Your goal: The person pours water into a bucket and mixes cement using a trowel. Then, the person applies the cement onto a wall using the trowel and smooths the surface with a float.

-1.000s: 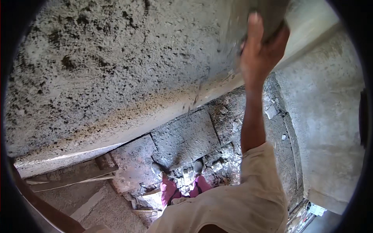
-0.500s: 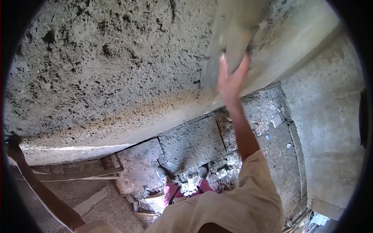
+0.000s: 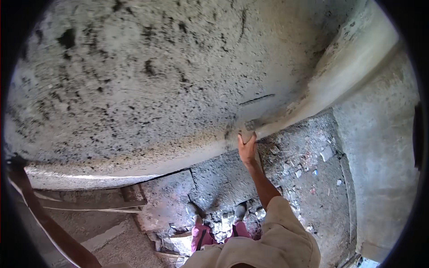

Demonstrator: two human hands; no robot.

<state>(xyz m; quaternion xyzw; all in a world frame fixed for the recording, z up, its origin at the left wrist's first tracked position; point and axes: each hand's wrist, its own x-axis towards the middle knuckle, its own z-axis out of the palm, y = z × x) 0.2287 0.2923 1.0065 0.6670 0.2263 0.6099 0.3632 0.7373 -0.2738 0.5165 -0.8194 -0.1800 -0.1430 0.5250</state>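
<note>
In front of me is a wall (image 3: 134, 89) of rough grey wet plaster, pitted with dark holes. My right hand (image 3: 247, 149) is closed around the handle of a plastering float (image 3: 248, 131), low on the wall near its bottom edge. The float's board is grey like the plaster, so its outline is hard to make out. At the far left rim my left hand (image 3: 17, 164) is beside the wall's lower left end. It is dark and partly cut off, and its fingers do not show clearly.
A smoother wall (image 3: 375, 156) stands at the right. Below lie floor slabs (image 3: 165, 192) and rubble (image 3: 295, 169) with broken pieces. My shoes (image 3: 193, 210) are on the slabs. Boards (image 3: 89, 205) lie at the lower left.
My right hand has brought the float down and slightly left, from the upper wall to its lower edge. The view has shifted a little; my left hand stays at the left rim.
</note>
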